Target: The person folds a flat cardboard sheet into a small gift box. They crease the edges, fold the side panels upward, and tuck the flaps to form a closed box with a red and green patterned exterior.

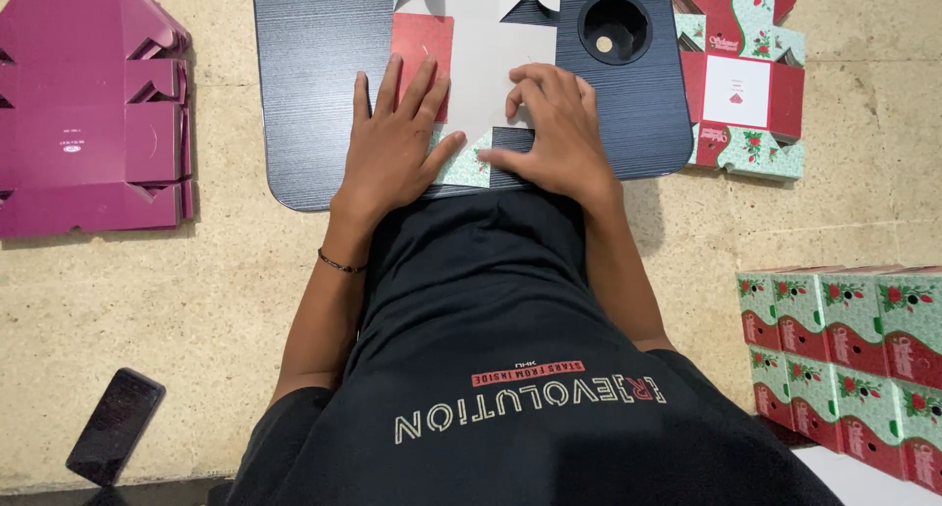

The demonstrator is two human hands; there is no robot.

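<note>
Hands (392, 143), two, on one box blank (471, 35)

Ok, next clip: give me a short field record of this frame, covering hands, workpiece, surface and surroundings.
left hand: left hand flat, palm down on the carton blank
right hand: right hand fingers curled, pressing the blank's lower edge
workpiece: unfolded carton blank, grey inside face up
surface: dark lap desk on the floor
left side: magenta flat blanks, phone
right side: printed flat blanks, stacked folded boxes

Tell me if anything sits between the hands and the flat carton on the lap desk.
Nothing visible does. The left hand and right hand both press directly on the flat carton.
</note>
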